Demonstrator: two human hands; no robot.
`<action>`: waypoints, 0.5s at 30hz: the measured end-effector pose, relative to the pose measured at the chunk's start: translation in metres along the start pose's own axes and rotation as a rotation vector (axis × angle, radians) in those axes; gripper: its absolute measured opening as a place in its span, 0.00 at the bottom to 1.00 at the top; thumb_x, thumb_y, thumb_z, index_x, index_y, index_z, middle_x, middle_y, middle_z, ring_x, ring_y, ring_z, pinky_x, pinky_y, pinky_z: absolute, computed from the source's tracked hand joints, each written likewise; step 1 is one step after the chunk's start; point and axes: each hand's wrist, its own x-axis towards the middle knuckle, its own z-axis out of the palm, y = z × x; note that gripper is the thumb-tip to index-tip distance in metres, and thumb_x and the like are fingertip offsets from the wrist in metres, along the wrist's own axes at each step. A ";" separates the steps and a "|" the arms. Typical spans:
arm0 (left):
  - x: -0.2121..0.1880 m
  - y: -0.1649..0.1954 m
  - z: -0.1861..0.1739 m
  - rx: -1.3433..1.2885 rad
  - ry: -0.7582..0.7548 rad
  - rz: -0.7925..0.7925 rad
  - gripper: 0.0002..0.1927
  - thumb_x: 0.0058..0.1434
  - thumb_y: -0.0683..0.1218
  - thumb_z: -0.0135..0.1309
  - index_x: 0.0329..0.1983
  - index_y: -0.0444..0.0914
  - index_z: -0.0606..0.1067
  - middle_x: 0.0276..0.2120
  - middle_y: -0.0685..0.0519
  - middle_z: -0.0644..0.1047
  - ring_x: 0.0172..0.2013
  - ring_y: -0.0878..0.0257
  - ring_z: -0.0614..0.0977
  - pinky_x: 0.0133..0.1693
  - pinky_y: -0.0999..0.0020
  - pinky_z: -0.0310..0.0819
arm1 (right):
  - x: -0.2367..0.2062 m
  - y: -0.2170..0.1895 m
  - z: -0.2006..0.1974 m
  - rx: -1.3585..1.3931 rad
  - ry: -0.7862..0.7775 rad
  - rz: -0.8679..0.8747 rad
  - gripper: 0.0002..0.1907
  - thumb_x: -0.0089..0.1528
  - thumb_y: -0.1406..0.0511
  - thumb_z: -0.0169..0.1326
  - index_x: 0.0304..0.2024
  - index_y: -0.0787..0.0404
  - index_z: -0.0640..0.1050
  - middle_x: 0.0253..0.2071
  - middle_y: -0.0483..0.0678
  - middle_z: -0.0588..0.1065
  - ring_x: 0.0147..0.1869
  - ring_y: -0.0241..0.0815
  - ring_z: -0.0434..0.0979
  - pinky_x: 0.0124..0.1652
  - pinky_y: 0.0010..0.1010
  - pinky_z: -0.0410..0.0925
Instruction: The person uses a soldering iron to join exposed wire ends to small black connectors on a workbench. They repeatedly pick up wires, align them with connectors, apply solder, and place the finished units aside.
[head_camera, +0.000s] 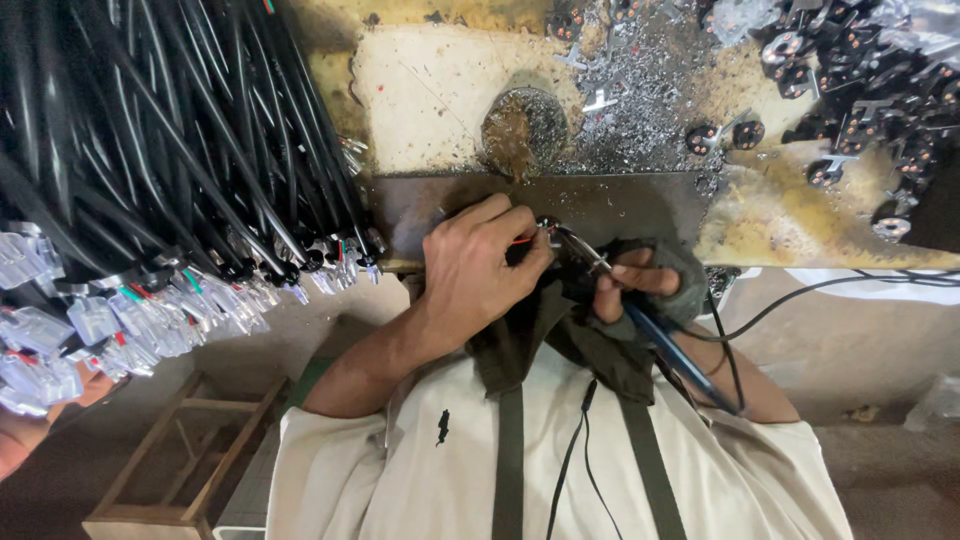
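2 hands are brought close together at the edge of a stained, flat workbench. A thin red wire is pinched in the bare left hand, fingers curled shut around it. A slim blue-handled soldering iron is clamped in the right hand, covered by a dark fingerless glove, its metal tip touching the wire's end. Glossy black cables hang at 9 o'clock; round black connectors are heaped at 2 o'clock.
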 end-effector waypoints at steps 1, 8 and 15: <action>0.000 0.000 0.000 0.001 0.002 0.004 0.09 0.58 0.45 0.61 0.28 0.38 0.74 0.28 0.49 0.73 0.31 0.49 0.79 0.32 0.54 0.71 | -0.001 0.000 0.000 0.049 0.030 0.060 0.20 0.56 0.79 0.57 0.47 0.59 0.70 0.27 0.47 0.72 0.25 0.43 0.73 0.28 0.35 0.69; -0.001 -0.001 0.003 -0.013 0.018 -0.009 0.09 0.59 0.45 0.61 0.28 0.38 0.74 0.29 0.50 0.74 0.31 0.50 0.79 0.32 0.55 0.72 | -0.016 0.006 -0.002 0.127 0.082 0.162 0.17 0.59 0.76 0.57 0.48 0.61 0.69 0.30 0.47 0.72 0.27 0.38 0.72 0.31 0.29 0.67; -0.003 -0.002 0.004 -0.011 0.041 0.028 0.09 0.59 0.44 0.62 0.29 0.39 0.73 0.30 0.50 0.72 0.32 0.50 0.79 0.33 0.56 0.73 | -0.025 -0.004 -0.016 0.180 -0.037 0.559 0.16 0.68 0.77 0.59 0.35 0.57 0.67 0.29 0.46 0.65 0.29 0.41 0.64 0.34 0.31 0.61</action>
